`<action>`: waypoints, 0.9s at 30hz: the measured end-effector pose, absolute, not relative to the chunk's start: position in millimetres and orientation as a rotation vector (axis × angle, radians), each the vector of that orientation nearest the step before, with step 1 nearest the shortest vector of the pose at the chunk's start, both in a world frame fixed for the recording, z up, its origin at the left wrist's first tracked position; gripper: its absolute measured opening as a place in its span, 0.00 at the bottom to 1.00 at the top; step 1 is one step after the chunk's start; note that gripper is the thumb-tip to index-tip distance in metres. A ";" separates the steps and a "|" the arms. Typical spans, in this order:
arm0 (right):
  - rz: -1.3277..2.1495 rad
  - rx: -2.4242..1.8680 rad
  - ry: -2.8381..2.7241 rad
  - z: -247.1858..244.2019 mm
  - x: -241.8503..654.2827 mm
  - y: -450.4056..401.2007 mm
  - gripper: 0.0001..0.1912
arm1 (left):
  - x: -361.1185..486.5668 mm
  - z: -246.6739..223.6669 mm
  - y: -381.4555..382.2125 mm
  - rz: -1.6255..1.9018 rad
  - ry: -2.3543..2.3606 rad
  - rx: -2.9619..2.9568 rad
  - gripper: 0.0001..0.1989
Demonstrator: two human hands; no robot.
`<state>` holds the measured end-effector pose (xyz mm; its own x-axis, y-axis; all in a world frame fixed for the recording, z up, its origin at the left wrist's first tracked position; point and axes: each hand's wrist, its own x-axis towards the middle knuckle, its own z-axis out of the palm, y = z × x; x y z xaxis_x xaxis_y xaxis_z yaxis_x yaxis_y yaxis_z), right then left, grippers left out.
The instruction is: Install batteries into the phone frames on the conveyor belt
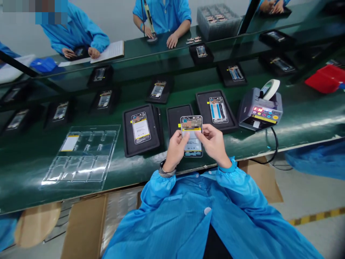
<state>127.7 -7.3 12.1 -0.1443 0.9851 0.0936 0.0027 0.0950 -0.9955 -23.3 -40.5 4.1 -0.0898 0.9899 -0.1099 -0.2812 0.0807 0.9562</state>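
An opened smartphone is held upright between my two hands, its inner side facing me. A white battery with a yellow top strip lies in its frame. My left hand grips the left edge, thumb on the battery. From the other side my right hand grips the right edge, its thumb also on the battery. Behind the phone is a black tray, partly hidden. To the left, another opened phone with battery rests on stacked black trays. To the right, a phone frame without battery lies on a tray.
A tape dispenser with a lit panel stands at right, its cable hanging over the table edge. On the left lies a clear plastic blister tray holding one battery. Several phones on black trays line the green bench; co-workers sit opposite.
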 end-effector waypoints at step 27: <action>0.997 -1.189 -1.321 16.5 123.3 -22.1 0.17 | -0.3 13.6 -37.1 1.423 1.466 1.145 0.16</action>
